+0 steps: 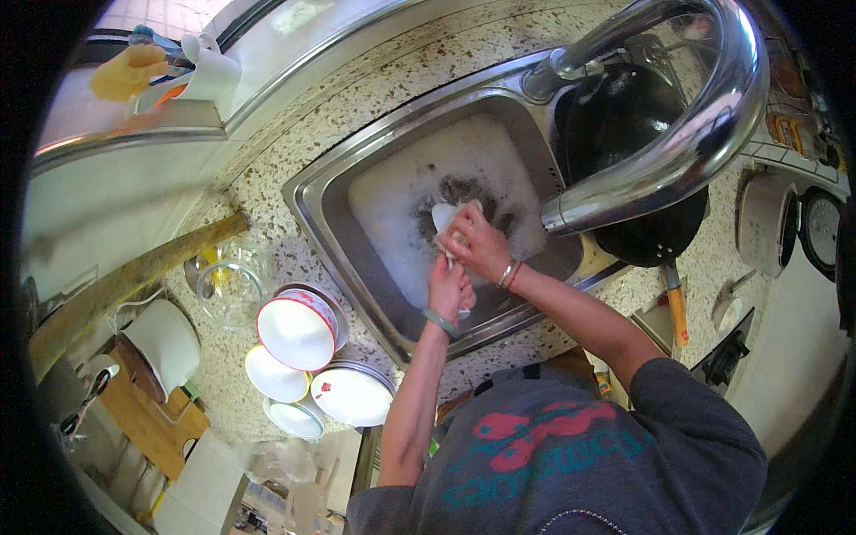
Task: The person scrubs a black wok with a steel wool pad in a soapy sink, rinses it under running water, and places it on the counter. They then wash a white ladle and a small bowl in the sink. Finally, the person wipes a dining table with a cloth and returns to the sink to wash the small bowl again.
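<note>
Over the soapy water in the steel sink (325,234), my left hand (451,290) is closed around the thin handle of a white spoon-like utensil (443,216). A pale end shows below that fist. My right hand (481,245) is just above, its fingers bent and closed round the utensil near its rounded white end. Whether a cloth is also between those fingers I cannot make out. White foam (392,196) covers much of the water, with darker gaps around the hands.
A chrome faucet (660,169) arches over the sink's right side, above a black wok (615,116). To the left stand stacked bowls (299,332), plates (352,397) and a glass jar (230,294). A rice cooker (767,218) is at far right.
</note>
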Tool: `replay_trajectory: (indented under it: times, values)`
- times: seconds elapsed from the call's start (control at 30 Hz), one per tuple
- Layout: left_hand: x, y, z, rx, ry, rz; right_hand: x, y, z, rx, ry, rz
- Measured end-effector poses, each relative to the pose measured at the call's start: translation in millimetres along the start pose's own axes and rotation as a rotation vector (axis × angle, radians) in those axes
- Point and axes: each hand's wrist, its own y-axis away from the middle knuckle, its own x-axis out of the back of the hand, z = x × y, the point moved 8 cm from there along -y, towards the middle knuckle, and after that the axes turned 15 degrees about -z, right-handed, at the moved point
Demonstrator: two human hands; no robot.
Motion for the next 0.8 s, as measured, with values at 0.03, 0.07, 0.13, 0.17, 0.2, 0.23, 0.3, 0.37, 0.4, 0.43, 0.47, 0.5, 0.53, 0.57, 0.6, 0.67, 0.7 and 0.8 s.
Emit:
replay_trajectory:
  times: [0.03, 0.07, 0.13, 0.17, 0.2, 0.23, 0.3, 0.37, 0.4, 0.43, 0.47, 0.5, 0.53, 0.57, 0.6, 0.67, 0.7, 0.8]
  values:
    - [2, 6, -1, -0.007, 0.016, -0.021, 2, -11, -6, -0.002, 0.060, 0.004]
    - [1, 9, -2, -0.006, 0.031, -0.054, 7, -20, -5, -0.017, 0.127, 0.017]
    - [-4, 19, -8, 0.064, -0.011, -0.064, 8, -49, 28, -0.079, 0.102, 0.015]
    - [-11, 22, -10, 0.099, -0.031, -0.078, 10, -62, 49, -0.114, 0.097, 0.018]
    - [-15, 23, -13, 0.101, -0.007, -0.059, 10, -67, 61, -0.147, 0.084, 0.020]
    - [-17, 25, -16, 0.099, 0.019, -0.036, 14, -64, 50, -0.072, 0.013, 0.053]
    - [-14, 17, -20, 0.089, 0.058, -0.039, 12, -46, 26, 0.076, 0.159, 0.201]
    - [18, -1, -25, 0.106, -0.073, 0.028, -4, -17, 1, 0.040, 0.158, 0.131]
    - [30, -4, -22, 0.109, -0.138, 0.065, -6, -4, -27, -0.060, 0.080, 0.000]
    - [23, 3, -9, 0.083, -0.203, 0.105, -9, 1, -35, -0.171, 0.005, -0.119]
    - [18, 8, -9, 0.078, -0.127, 0.071, -10, 0, -35, -0.168, 0.015, -0.105]
    - [15, 11, -9, 0.071, -0.049, 0.040, -11, -6, -30, -0.163, 0.026, -0.094]
    - [14, 12, -5, 0.047, 0.020, 0.014, -10, -19, -27, -0.139, 0.034, -0.077]
    - [16, 14, -10, 0.041, 0.085, -0.009, -11, -36, -16, -0.098, 0.024, -0.046]
    - [13, 18, -13, 0.048, 0.069, -0.037, -16, -55, 5, -0.145, 0.073, -0.073]
    - [1, 30, -14, 0.063, 0.036, -0.095, -8, -81, 33, -0.169, 0.106, -0.062]
    - [-7, 38, -6, 0.047, 0.034, -0.122, 2, -87, 43, -0.137, 0.090, -0.028]
    - [-22, 42, 7, -0.015, 0.161, -0.237, 8, -73, 89, -0.043, 0.262, 0.076]
